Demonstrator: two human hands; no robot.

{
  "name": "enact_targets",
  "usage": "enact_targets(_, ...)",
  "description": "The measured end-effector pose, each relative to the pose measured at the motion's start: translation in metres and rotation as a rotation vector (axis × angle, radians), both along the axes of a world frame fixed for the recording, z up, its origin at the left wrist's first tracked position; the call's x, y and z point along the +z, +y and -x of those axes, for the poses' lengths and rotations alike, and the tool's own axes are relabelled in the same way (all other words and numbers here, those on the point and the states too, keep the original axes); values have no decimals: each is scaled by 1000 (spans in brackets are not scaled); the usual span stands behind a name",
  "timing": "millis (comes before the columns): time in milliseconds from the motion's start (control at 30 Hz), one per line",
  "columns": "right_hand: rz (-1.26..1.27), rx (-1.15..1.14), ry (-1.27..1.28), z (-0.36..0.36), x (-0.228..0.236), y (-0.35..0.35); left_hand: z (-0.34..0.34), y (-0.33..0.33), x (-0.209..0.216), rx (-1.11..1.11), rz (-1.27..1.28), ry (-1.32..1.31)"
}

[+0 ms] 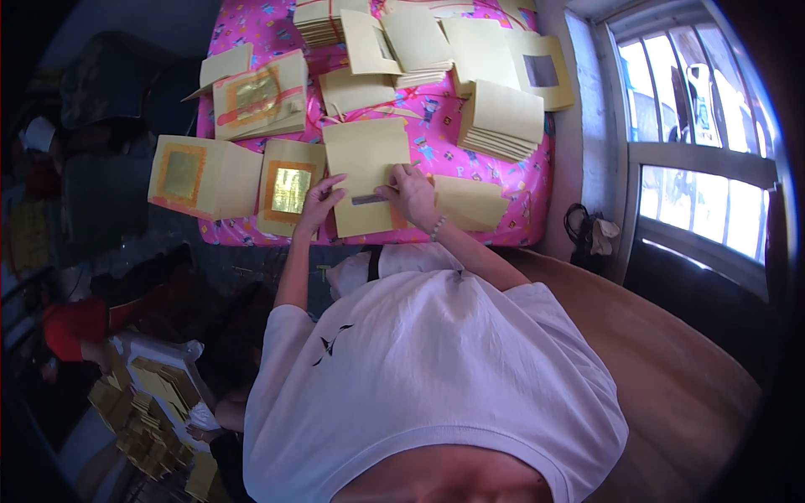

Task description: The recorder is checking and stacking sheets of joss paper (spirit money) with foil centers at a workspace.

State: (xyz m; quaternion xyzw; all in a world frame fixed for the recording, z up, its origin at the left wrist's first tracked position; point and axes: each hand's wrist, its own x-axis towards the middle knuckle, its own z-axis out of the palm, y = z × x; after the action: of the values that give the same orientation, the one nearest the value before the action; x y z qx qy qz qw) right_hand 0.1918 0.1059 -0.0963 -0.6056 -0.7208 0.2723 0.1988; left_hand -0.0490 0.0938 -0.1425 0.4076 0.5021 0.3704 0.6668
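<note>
A pale yellow sheet of paper (360,151) lies in front of me near the table's front edge. Across its lower half runs a narrow silver-grey strip (366,200). My right hand (412,197), with a beaded bracelet at the wrist, has its fingers curled and the thumb at the strip's right end, pinching there. At the sheet's left edge is my left hand (320,204), thumb and fingers apart, fingertips touching the paper. Left of it lies a yellow sheet (318,159) with a shiny gold square (292,189) framed in orange. More yellow paper (470,204) lies beside my right hand.
Stacks of yellow paper (503,117) spread over the pink patterned tablecloth (428,147). Another stack (231,180) overhangs the left edge. A barred window (700,151) is on the right. At lower left, another person's red sleeve (75,331) shows near piled golden papers (147,427).
</note>
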Motion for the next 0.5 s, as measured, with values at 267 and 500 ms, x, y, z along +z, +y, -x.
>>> enact_targets(267, -61, 108, 36, -5, 15, 0, -6, -6, 10, 51, -87, 152)
enact_targets(500, -299, 371, -326, -14, -5, 9, -32, -6, 49, 324, -188, 505)
